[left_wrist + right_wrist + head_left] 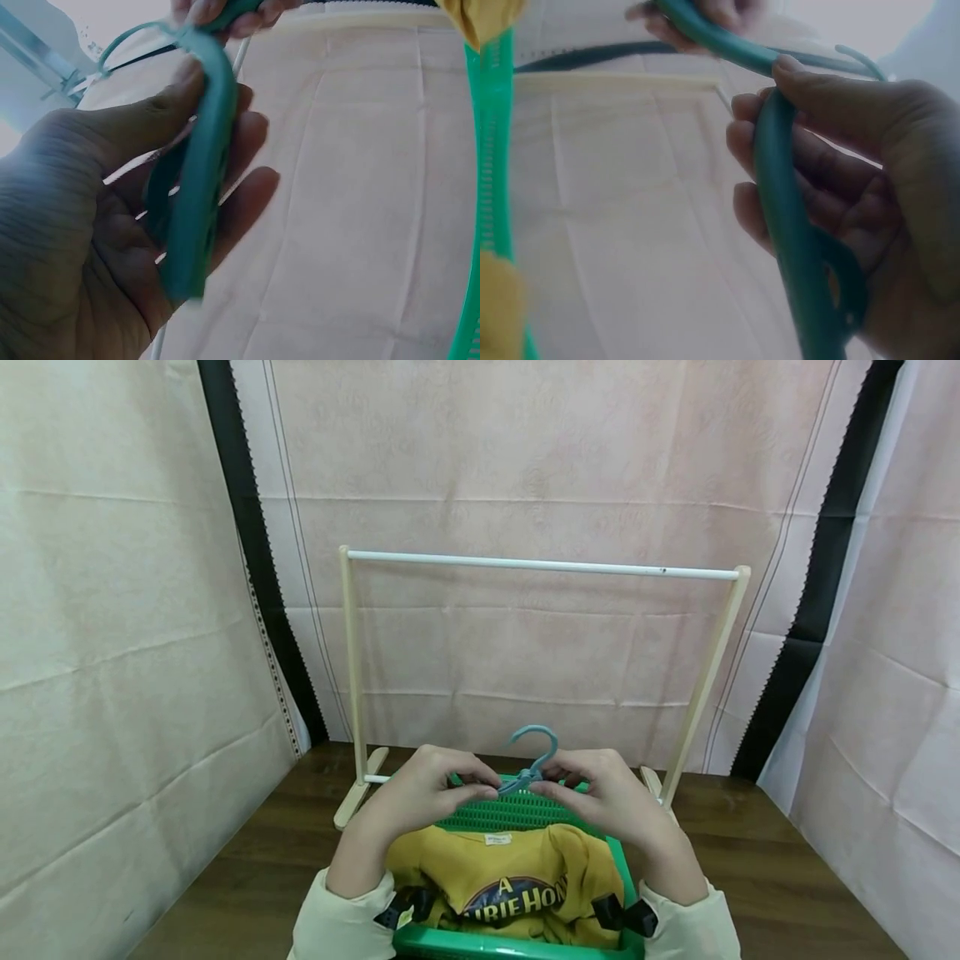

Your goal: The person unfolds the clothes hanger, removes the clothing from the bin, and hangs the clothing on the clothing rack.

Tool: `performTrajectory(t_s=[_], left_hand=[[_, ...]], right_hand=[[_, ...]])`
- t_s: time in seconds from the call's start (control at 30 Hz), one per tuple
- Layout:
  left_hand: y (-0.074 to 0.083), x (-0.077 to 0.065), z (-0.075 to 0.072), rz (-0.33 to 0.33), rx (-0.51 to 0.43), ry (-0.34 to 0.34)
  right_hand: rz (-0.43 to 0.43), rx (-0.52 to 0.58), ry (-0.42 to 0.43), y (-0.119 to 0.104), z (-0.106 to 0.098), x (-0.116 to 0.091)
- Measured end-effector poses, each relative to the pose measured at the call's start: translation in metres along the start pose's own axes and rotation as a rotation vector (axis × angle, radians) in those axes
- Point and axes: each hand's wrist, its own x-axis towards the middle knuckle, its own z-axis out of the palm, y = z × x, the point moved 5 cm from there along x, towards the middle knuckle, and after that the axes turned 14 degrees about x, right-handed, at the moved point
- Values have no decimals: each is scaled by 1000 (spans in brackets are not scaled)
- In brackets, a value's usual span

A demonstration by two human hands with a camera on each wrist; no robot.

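Observation:
A blue-green clothes hanger (528,777) is held up in front of me by both hands, its curved hook pointing up. My left hand (442,789) pinches one side of it between thumb and fingers. On the other side, close beside the hook, my right hand (600,789) grips it the same way. The left wrist view shows one hanger arm (199,172) with a side loop, lying across the curled fingers. Another arm (780,172) runs down past the right fingers. Below the hands, a yellow printed sweatshirt (465,864) lies in a green basket (510,945).
Behind the basket stands a clothes rack with a white top rod (540,564) and pale wooden posts (350,668). Its feet rest on a brown wooden table (247,893). Pale cloth curtains (480,460) enclose the back and both sides.

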Motion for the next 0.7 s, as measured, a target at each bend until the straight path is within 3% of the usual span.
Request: performTrajectory(t_s=[0.17, 0.33, 0.57, 0.7], left_hand=[[-6, -4, -4, -80, 59, -31], [-7, -4, -2, -107, 91, -50], [-10, -5, -7, -133, 225, 52], [-12, -6, -7, -140, 241, 53]], right_hand=[[72, -29, 32, 3, -9, -4], [91, -57, 29, 3, -10, -6], [109, -37, 25, 6, -9, -5], [106, -29, 12, 7, -8, -4]])
